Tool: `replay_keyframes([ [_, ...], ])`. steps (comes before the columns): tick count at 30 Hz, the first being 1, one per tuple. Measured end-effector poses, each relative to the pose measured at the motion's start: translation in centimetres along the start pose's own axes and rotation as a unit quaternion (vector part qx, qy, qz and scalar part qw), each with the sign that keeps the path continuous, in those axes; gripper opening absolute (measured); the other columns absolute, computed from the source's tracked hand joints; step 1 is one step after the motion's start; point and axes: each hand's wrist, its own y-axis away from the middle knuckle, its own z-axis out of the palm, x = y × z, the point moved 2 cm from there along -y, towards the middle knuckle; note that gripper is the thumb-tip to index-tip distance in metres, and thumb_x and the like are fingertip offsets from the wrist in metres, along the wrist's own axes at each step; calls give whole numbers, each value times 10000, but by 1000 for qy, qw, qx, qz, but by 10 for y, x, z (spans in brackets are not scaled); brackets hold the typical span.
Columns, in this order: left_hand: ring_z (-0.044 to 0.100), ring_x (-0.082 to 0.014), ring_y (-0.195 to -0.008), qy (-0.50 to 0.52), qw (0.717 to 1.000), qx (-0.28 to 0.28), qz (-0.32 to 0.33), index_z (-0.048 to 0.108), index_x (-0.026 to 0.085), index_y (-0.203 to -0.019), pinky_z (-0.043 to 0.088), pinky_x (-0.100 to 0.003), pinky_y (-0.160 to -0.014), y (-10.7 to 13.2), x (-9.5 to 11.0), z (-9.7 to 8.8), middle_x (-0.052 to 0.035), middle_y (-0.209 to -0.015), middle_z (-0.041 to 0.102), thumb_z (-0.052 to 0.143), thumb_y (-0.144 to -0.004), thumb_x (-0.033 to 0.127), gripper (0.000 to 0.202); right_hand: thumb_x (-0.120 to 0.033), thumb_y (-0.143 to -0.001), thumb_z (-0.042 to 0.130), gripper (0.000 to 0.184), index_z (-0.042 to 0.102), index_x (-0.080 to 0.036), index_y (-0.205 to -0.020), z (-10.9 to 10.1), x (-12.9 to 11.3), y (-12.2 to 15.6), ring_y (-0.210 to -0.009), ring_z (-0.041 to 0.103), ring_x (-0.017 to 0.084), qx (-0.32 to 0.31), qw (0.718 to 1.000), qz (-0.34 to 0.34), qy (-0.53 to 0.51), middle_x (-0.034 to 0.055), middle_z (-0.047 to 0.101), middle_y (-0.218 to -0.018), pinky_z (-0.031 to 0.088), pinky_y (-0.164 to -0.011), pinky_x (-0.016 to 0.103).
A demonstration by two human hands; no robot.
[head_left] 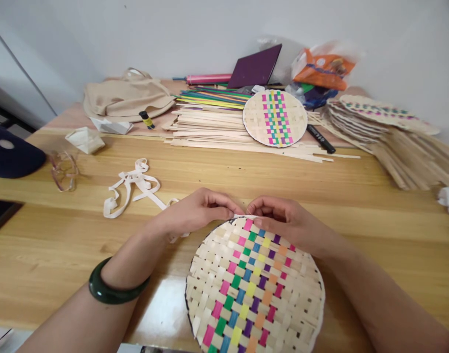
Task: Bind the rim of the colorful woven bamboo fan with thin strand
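Note:
A round woven mat of pale strips with a band of coloured strips lies on the wooden table right in front of me. Both my hands rest at its far rim. My left hand pinches a thin white edging strip against the rim, fingers pressed together. My right hand is curled and pinches the same rim from the other side, thumb on the weave. A dark green bangle circles my left wrist.
Loose white tape lies left of my hands. Farther back are a pile of pale strips, a second woven disc, a black marker, stacked woven fans, a beige bag, glasses and coloured sticks.

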Motion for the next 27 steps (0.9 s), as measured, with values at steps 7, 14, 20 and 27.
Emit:
replay_keyframes([
  [7, 601, -119, -756, 25, 999, 8, -24, 747, 173, -832, 447, -196, -697, 1, -1, 3, -7, -832, 708, 689, -752, 271, 138, -349, -849, 570, 138, 620, -225, -882, -1, 1, 0, -772, 532, 152, 5, 1000, -13, 16, 12, 609, -881, 424, -665, 259],
  [14, 594, -116, -684, 30, 998, 45, -43, 729, 150, -777, 441, -202, -639, 0, -4, 7, -8, -757, 694, 705, -717, 259, 127, -329, -855, 562, 136, 630, -216, -889, -1, 1, -2, -763, 536, 151, 6, 1000, -16, 26, 15, 619, -881, 425, -657, 256],
  [20, 616, -139, -713, 24, 996, 78, -41, 732, 155, -776, 441, -213, -615, 1, -2, 13, -20, -787, 713, 634, -780, 322, 194, -333, -856, 557, 146, 623, -206, -885, -1, 2, -2, -754, 530, 144, 11, 1000, -10, 20, 11, 602, -868, 426, -660, 259],
  [27, 622, -133, -737, -49, 991, 122, 6, 753, 176, -790, 430, -203, -607, 3, 1, 11, -11, -844, 709, 626, -768, 260, 154, -330, -845, 573, 143, 641, -213, -889, -1, 4, -2, -785, 560, 159, 26, 1000, 3, -3, 19, 631, -888, 444, -687, 278],
])
